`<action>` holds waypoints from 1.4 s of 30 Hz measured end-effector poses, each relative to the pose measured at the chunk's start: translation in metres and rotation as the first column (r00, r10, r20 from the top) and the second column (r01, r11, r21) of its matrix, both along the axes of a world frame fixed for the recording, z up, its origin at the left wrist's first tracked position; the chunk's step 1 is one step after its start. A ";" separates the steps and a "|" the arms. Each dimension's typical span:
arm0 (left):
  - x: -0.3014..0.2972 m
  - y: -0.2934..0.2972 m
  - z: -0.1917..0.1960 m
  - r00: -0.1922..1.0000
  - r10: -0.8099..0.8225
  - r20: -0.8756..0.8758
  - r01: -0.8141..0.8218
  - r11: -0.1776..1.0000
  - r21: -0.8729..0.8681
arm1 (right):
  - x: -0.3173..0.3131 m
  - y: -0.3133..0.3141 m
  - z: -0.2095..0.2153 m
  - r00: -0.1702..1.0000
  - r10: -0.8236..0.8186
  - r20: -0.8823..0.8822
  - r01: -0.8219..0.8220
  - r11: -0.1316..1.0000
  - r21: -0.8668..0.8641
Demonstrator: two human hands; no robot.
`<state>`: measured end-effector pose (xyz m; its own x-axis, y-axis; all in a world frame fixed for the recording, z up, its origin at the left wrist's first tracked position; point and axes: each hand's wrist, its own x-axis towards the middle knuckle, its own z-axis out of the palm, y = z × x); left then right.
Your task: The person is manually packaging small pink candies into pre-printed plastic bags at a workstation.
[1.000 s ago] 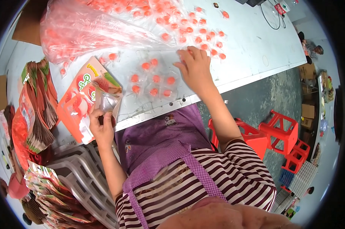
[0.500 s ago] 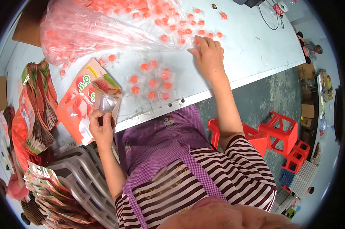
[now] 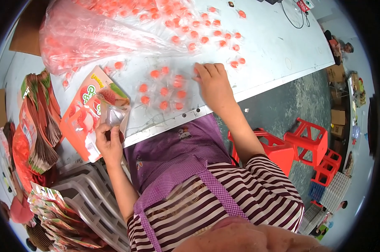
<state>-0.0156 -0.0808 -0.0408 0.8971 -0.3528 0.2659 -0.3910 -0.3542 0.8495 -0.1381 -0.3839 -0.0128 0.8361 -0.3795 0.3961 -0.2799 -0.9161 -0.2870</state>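
My left hand (image 3: 109,143) is closed on the near right corner of a printed pink pouch (image 3: 83,115). The pouch lies on the table and has a silvery, see-through patch beside my fingers. Over the table, my right hand (image 3: 216,87) bends its fingers down, its fingertips pinching an orange-red wrapped candy (image 3: 196,69) that shows only in part. Between my hands lies a loose cluster of similar wrapped candies (image 3: 164,91), each in a clear wrapper.
A large clear bag (image 3: 93,38) of candies covers the table's far left, with several spilled at its right. Left of the pouch stand stacked pouches (image 3: 40,122). Grey plastic crates (image 3: 91,195) sit below the table edge; red stools (image 3: 307,140) stand right. Other people appear at the edges.
My right hand has drawn back from the scattered candies, nearer and left toward the cluster, with a candy at its fingertips. My left hand stays at the pouch.
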 end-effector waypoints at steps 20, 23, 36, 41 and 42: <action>0.003 0.009 -0.007 0.996 0.003 -0.086 -0.004 1.000 -0.010 | -0.009 -0.039 0.010 0.968 -0.132 0.214 0.119 0.990 0.072; 0.000 0.004 0.000 0.986 0.015 -0.165 -0.018 1.000 -0.013 | -0.003 -0.072 0.003 0.966 -0.246 0.081 0.249 0.968 -0.032; -0.001 -0.004 0.008 0.999 -0.040 -0.013 0.040 0.999 -0.006 | -0.002 -0.111 0.002 0.957 -0.266 0.113 0.264 0.964 0.029; 0.002 0.000 0.000 0.996 0.011 -0.089 -0.016 0.998 -0.061 | -0.001 -0.135 -0.004 0.972 -0.194 -0.130 0.193 0.981 -0.022; 0.000 0.002 0.001 0.998 -0.010 -0.065 0.011 1.000 0.008 | -0.007 -0.130 -0.002 0.959 -0.207 -0.195 0.215 0.976 0.021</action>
<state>-0.0152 -0.0792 -0.0399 0.9086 -0.3643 0.2042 -0.3388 -0.3571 0.8705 -0.1447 -0.5141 -0.0150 0.7939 -0.5677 0.2178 -0.5184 -0.8191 -0.2458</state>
